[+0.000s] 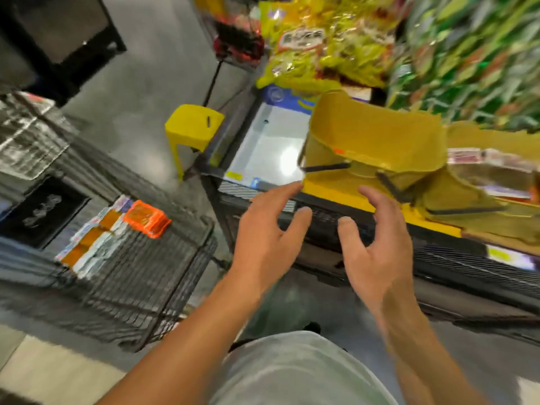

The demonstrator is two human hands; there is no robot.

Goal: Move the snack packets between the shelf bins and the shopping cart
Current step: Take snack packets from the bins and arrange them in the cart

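Frame centre: left hand and right hand, fingers spread, holding nothing, just short of the shelf bin at upper centre. Snack packets, orange and white, stacked in the shopping cart at left. Image blurred.

Illumination is bright and even, indoor, from overhead. 1 round glare spot sits on the floor of the white bin, and foil highlights flare on the yellow packets. Motion blur is heavy at the frame's right and left edges: the green packets smear into streaks, and the cart mesh is soft. Wide-angle distortion bends the shelf edges. Shadows are faint and diffuse.
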